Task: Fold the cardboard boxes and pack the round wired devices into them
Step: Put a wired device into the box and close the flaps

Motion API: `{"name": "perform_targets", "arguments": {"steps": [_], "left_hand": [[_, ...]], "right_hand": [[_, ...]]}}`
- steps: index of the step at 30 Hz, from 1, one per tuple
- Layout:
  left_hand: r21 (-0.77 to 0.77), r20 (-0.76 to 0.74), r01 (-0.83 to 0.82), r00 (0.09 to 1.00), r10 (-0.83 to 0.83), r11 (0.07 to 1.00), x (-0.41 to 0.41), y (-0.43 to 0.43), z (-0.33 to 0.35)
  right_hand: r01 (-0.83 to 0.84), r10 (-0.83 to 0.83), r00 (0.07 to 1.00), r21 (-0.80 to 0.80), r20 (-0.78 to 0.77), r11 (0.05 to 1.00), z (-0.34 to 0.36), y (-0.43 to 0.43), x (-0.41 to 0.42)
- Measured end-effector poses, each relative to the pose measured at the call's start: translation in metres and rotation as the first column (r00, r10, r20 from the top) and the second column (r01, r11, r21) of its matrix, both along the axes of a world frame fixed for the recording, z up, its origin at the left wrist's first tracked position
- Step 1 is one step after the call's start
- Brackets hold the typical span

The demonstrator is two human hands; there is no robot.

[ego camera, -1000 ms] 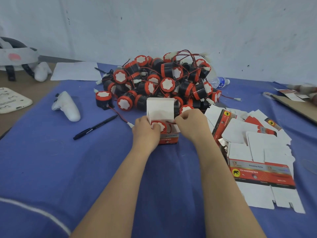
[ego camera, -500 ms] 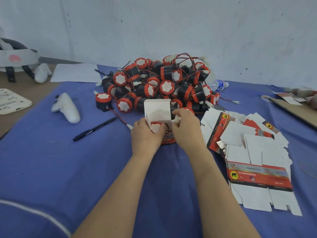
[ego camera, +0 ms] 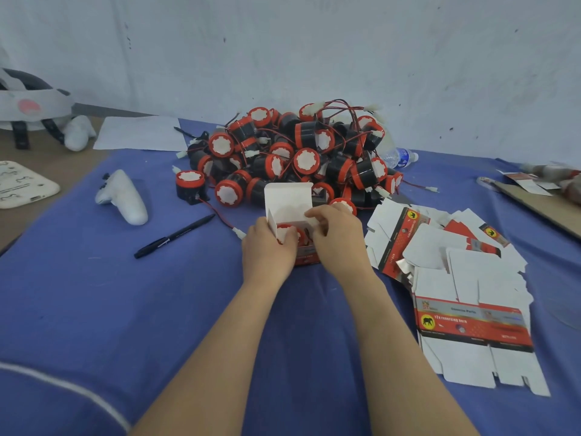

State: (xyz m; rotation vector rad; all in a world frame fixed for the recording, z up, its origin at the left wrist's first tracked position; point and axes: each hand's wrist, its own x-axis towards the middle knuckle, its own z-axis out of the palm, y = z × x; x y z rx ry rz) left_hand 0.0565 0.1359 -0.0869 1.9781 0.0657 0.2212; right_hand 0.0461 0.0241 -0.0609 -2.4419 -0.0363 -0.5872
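- The small red-and-white cardboard box point(ego camera: 287, 204) stands upright on the surface straight ahead of you, between your two hands, with its white lid flap raised.
- One round red-and-black wired device point(ego camera: 298, 236) sits inside it, white face up (its wire is hidden, so you cannot tell whether it is tucked in).
- Your left hand point(ego camera: 267, 253) grips the box's left side with its fingers curled over the rim. Your right hand point(ego camera: 341, 243) pinches a white side flap at the box's right edge.
- By the look of it, this box is folded and loaded; only the side flaps and lid are left to close.
- Most of the job lies ahead. A heap of round red-and-black devices with red wires point(ego camera: 298, 158) sits just behind the box, and a spread of flat unfolded box blanks point(ego camera: 456, 278) lies to your right (no closed, finished box shows anywhere).
- A blue cloth point(ego camera: 94, 294) covers the surface. On it, to your left, lie a black pen point(ego camera: 174, 236) and a white handheld controller point(ego camera: 124, 196); a clear plastic water bottle point(ego camera: 399, 157) lies behind the heap.
- Further out are a white sheet of paper point(ego camera: 141, 133), a white headset point(ego camera: 28, 102) on bare brown surface at far left, and a brown cardboard sheet point(ego camera: 547, 209) at far right.
- A pale, scuffed wall point(ego camera: 314, 42) closes the back.
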Motion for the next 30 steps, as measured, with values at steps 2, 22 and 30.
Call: {"name": "perform_targets", "arguments": {"steps": [2, 22, 30], "left_hand": [[-0.004, 0.0, -0.002, 1.0, 0.002, 1.0, -0.001, -0.001, 0.0], [0.017, -0.002, -0.002, 1.0, 0.002, 1.0, -0.002, 0.0, 0.001], [0.021, 0.0, -0.004, 1.0, 0.004, 1.0, -0.002, 0.001, 0.002]], "right_hand": [[0.006, -0.006, 1.0, -0.004, 0.001, 1.0, -0.001, 0.003, 0.0], [0.002, -0.04, 0.984, -0.209, -0.174, 0.978, 0.004, -0.002, -0.002], [0.108, -0.123, 0.982, -0.108, -0.143, 0.988, 0.0, 0.006, -0.001]]}}
